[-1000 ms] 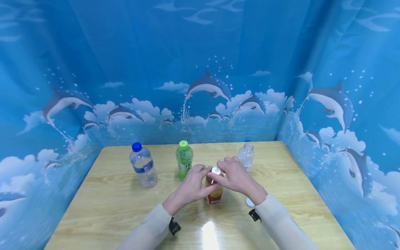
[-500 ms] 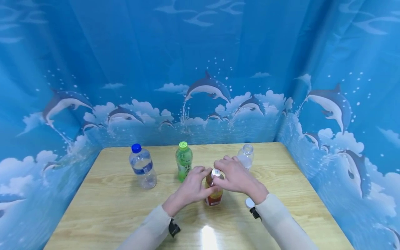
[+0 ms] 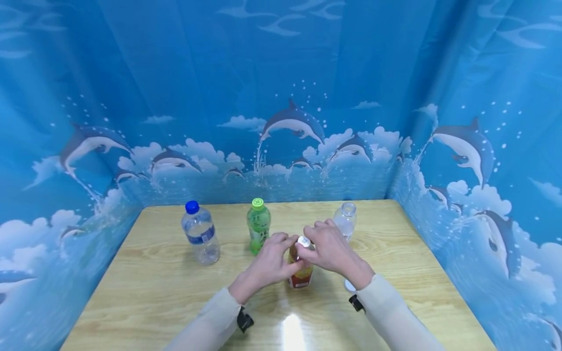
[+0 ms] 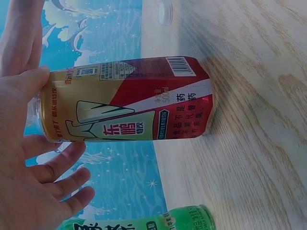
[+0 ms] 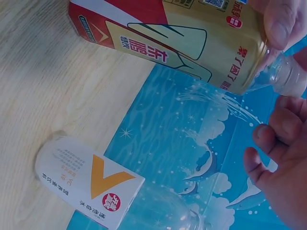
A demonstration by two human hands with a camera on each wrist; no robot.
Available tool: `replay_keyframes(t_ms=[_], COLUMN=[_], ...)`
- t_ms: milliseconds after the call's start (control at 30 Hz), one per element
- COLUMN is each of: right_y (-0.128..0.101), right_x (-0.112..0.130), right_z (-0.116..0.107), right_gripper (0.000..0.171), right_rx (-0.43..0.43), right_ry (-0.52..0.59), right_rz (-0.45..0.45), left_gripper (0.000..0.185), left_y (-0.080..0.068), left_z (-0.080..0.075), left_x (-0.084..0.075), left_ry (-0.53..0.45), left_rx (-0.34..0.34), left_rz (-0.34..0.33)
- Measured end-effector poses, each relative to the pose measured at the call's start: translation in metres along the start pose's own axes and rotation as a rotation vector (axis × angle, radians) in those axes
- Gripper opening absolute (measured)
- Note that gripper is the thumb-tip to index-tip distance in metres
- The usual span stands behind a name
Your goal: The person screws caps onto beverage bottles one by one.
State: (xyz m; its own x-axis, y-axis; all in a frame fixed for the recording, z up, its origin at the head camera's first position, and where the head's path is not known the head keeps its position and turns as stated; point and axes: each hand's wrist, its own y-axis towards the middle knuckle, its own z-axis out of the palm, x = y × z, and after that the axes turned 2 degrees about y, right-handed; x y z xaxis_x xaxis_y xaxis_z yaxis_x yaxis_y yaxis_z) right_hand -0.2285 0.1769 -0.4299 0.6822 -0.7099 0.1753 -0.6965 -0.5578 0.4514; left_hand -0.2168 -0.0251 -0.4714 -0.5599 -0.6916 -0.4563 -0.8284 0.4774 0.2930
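We have the small clear plastic bottle of amber drink with a gold-and-red label [image 3: 301, 273] standing near the middle of the pale wood-grain table [image 3: 153, 287], towards the near edge. Our left hand [image 3: 269, 262] curls round its shoulder, thumb pressed on the label; our right hand [image 3: 330, 248] is closed on the white screw cap [image 3: 303, 240], fingertips pinching it.

We judge it light, thin-walled and somewhat squashy, the label smooth; best held at the stiffer shoulder, as it is now, so the body does not buckle or slip.

The label reads 东鹏 in large red characters, with "500ml", a barcode and QR code.

Far left of it stands a green bottle with a lime cap [image 3: 258, 225]; further left a clear water bottle with a blue cap and blue band [image 3: 200, 233]. Far right stands an uncapped clear bottle [image 3: 345, 220] whose white label bears an orange "V" and "VC". A loose white cap [image 3: 349, 284] lies by our right wrist.
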Motion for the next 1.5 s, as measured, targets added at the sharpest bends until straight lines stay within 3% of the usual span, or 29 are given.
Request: replay_keyframes(t_ms=[400, 633, 800, 1033, 1267, 1500], right_y=[-0.004, -0.007, -0.008, -0.010, -0.012, -0.008], right_x=[-0.006, -0.008, -0.008, -0.010, -0.015, -0.020], right_z=[-0.002, -0.004, -0.005, -0.008, -0.006, -0.003], right_gripper=[0.031, 0.030, 0.024, 0.022, 0.027, 0.024], right_rx=[0.039, 0.053, 0.043, 0.039, 0.092, 0.068], right_ry=[0.069, 0.063, 0.076, 0.053, 0.072, 0.082], right_rz=[0.104, 0.108, 0.100, 0.053, 0.092, 0.143], left_gripper=[0.077, 0.077, 0.076, 0.090, 0.088, 0.089], left_y=[0.004, 0.007, 0.007, 0.008, 0.012, 0.023], left_z=[0.004, 0.001, -0.002, -0.002, 0.003, 0.003], left_x=[-0.003, -0.003, -0.004, -0.001, 0.004, 0.003], left_ry=[0.010, -0.002, -0.025, -0.045, -0.041, -0.041], left_rx=[-0.027, -0.022, 0.006, 0.100, 0.079, 0.096], left_rz=[-0.019, -0.026, -0.036, -0.078, -0.035, -0.095])
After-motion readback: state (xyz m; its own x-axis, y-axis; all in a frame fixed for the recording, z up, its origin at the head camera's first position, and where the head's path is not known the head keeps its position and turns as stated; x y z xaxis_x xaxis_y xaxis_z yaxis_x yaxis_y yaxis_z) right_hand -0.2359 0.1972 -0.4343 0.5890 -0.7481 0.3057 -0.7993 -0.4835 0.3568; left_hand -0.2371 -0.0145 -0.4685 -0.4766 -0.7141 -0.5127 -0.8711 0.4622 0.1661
